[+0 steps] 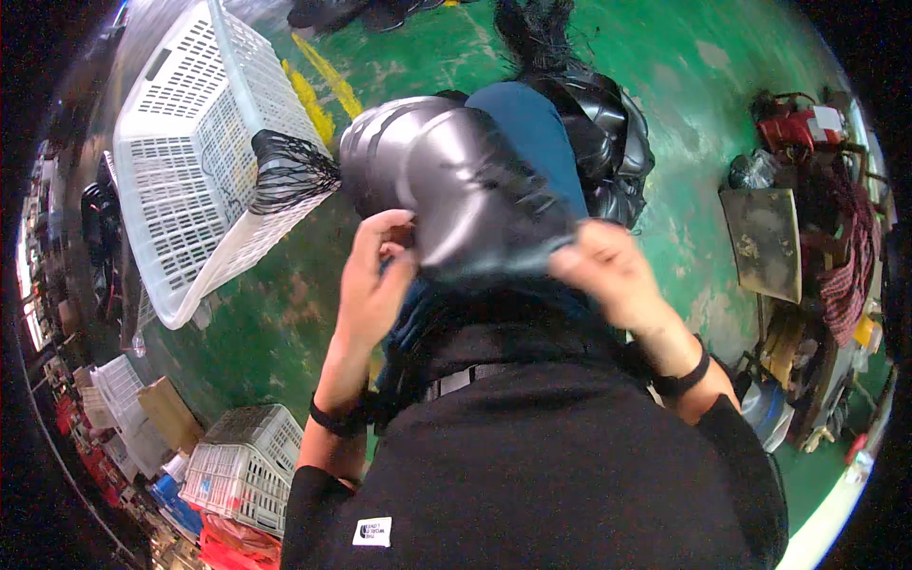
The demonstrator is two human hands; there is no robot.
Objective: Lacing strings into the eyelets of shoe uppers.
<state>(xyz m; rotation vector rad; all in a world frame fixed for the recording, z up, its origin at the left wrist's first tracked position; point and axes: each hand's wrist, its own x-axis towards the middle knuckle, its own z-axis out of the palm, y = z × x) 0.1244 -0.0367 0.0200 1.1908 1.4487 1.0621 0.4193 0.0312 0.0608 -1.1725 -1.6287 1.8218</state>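
A glossy black moulded plastic shell (456,180), ribbed and rounded like a piece of protective armour, lies across my lap over blue trousers (532,119). My left hand (378,275) is at its left edge, with curled fingers and the thumb against the rim. At the near right corner, my right hand (608,271) pinches the edge; it is smeared by motion. Small dark slots or tabs show on the shell's right side, too blurred to make out. The fingertips behind the rim are hidden.
A large white perforated crate (176,171) stands at the left, with a bundle of black straps (294,173) over its rim. More black shells (608,142) and black strips (534,38) lie beyond my legs. A cluttered bench (826,218) lines the right; stacked baskets (242,470) stand lower left.
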